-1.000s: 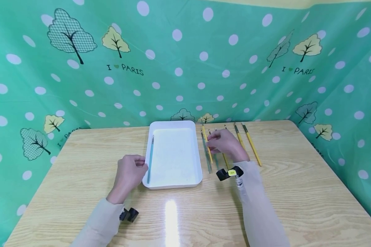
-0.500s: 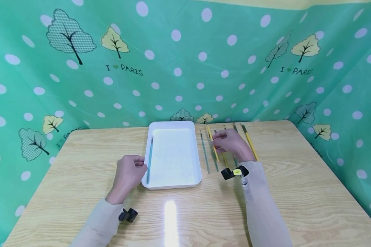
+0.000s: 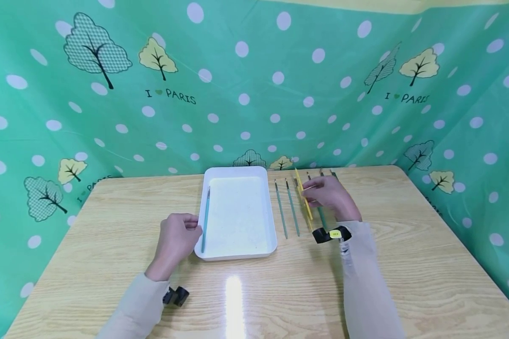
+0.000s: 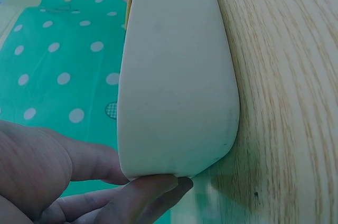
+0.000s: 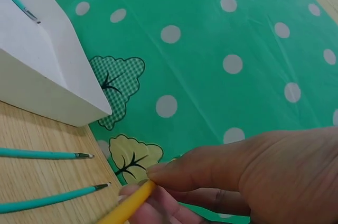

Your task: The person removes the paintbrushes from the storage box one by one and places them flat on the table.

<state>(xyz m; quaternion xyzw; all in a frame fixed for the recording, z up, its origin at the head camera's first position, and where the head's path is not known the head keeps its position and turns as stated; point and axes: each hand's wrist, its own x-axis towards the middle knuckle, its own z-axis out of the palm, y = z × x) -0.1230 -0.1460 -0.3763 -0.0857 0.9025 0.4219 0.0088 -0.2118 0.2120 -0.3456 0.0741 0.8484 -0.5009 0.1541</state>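
A white tray (image 3: 239, 216) lies on the table with one teal paintbrush (image 3: 206, 221) along its left side. My left hand (image 3: 177, 240) pinches the tray's left wall; in the left wrist view the fingertips (image 4: 153, 184) press against the tray's outer wall (image 4: 174, 76). To the right of the tray, my right hand (image 3: 330, 195) holds a yellow paintbrush (image 3: 299, 180) between thumb and fingers, over the row of brushes. The right wrist view shows the thumb on the yellow handle (image 5: 129, 203).
Two teal paintbrushes (image 3: 293, 209) lie side by side just right of the tray. Further right, another yellow-handled brush (image 3: 310, 224), another teal brush (image 3: 322, 217) and more brush tips are partly covered by the right hand. A green dotted curtain (image 3: 246, 84) hangs behind the table.
My right hand has carried the yellow paintbrush rightward over the row, uncovering the two teal brushes near the tray. The left hand and the tray have stayed in place.
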